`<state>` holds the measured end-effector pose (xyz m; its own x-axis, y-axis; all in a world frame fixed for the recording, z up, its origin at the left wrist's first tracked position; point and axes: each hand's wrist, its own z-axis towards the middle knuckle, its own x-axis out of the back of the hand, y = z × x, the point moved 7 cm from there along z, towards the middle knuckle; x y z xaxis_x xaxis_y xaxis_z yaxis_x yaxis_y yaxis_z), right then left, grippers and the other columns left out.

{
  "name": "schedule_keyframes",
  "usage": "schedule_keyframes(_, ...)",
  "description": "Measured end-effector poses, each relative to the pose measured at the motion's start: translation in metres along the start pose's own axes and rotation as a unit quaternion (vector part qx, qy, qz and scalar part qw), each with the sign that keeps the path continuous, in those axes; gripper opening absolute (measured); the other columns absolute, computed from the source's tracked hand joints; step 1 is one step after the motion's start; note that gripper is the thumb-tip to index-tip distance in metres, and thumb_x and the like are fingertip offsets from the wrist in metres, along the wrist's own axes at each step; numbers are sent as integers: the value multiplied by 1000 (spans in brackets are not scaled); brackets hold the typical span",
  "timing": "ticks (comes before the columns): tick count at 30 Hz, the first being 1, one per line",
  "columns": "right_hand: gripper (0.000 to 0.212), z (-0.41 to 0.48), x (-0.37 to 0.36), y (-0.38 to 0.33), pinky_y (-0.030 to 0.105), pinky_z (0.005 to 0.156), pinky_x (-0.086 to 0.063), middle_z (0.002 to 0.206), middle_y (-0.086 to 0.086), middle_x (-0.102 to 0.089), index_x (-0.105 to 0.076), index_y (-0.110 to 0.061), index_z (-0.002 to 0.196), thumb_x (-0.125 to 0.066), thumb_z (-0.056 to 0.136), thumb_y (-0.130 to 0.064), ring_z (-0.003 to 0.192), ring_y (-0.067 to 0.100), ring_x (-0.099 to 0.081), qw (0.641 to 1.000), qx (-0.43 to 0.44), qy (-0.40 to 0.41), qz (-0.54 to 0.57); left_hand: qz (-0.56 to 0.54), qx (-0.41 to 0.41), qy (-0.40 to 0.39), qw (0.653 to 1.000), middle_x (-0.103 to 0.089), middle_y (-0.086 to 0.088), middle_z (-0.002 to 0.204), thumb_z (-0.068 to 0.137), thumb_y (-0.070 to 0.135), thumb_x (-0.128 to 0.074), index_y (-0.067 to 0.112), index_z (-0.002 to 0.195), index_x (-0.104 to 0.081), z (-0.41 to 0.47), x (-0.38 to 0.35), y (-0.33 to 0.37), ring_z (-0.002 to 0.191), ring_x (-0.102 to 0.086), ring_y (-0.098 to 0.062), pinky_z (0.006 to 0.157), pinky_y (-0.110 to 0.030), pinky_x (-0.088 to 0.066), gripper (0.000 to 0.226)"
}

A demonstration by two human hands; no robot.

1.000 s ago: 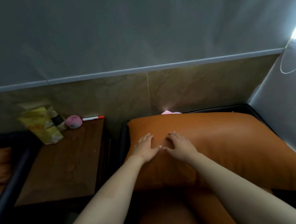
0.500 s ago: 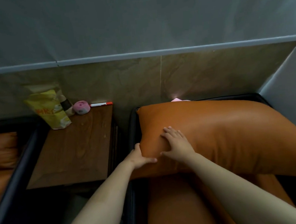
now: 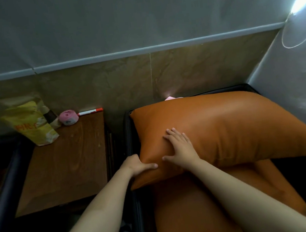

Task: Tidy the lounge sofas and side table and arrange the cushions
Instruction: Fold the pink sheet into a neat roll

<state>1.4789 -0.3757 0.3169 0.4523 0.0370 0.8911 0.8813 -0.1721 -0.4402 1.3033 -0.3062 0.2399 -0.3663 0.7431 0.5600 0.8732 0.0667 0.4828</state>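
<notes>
Cushion point(image 3: 233, 126) gripped by left hand point(image 3: 135, 164), right hand point(image 3: 181, 148) flat on it

side table point(image 3: 64, 173): yellow bag point(image 3: 31, 123), pink roll point(image 3: 68, 117), marker point(image 3: 90, 111) | sofa point(image 3: 127, 137): orange cushion point(image 3: 233, 126)

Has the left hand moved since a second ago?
Yes. The left hand slid left off the front of the orange cushion to grip its edge, nearer the black sofa arm.

A yellow packet point(image 3: 30, 124) leans against the tiled wall point(image 3: 108, 82), a pink roll point(image 3: 68, 117) and red-capped marker point(image 3: 90, 112) beside it.
</notes>
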Motion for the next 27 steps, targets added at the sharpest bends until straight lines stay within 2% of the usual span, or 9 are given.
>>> schedule_keyframes(5,78,-15,0,3,35,119,2,162,-7,-12,-29,-27,148,-69,83,-43,149,10,2,999,-20,16,20,-10,-19,-41,999,-66,-7,108,68,61,-76,12,113,-61,-6,-6,8,94,-66,-22,80,-35,-58,69)
schedule_keyframes(9,77,-26,7,6,36,119,-3,161,-6,-13,-31,-26,147,-70,83,-44,149,12,0,998,-35,22,36,33,-45,-18,998,-66,-7,101,82,53,-69,15,98,-61,-17,-9,23,91,-65,-23,70,-29,-53,42)
schedule_keyframes(11,77,-35,9,8,37,120,-5,161,-5,-12,-32,-25,147,-70,83,-45,149,13,0,998,-44,21,39,42,-55,-13,997,-65,-6,94,85,50,-66,16,91,-60,-24,-12,28,86,-65,-23,62,-26,-49,35)
schedule_keyframes(14,80,-56,11,14,39,120,-6,162,-4,-10,-31,-25,147,-71,82,-46,149,15,0,998,-56,20,35,49,-69,-14,996,-65,-5,94,88,45,-64,14,92,-60,-40,-17,39,83,-64,-21,60,-26,-50,32)
schedule_keyframes(17,85,-80,15,20,40,120,-10,162,-3,-8,-29,-25,148,-73,79,-46,149,17,0,997,-70,30,31,55,-81,-10,995,-69,-9,100,88,45,-65,10,100,-65,-58,-27,52,89,-67,-25,76,-36,-58,37)
schedule_keyframes(19,89,-98,18,25,39,120,-12,162,-2,-6,-26,-24,149,-74,78,-47,149,18,-1,995,-82,40,34,63,-92,-2,994,-71,-11,98,86,46,-66,10,94,-67,-72,-37,61,87,-69,-27,81,-39,-58,37)
schedule_keyframes(23,94,-139,24,30,38,119,-13,163,0,-5,-23,-22,151,-74,77,-48,149,19,-1,994,-91,49,42,108,-120,17,987,-70,-9,90,87,45,-65,12,81,-63,-108,-64,85,87,-68,-28,80,-38,-55,34)
schedule_keyframes(27,97,-187,26,37,38,118,-15,163,-1,-4,-20,-23,152,-75,76,-48,149,19,-1,991,-105,60,61,146,-142,33,978,-59,-1,71,90,44,-62,17,69,-53,-143,-90,109,77,-63,-25,72,-34,-50,35)
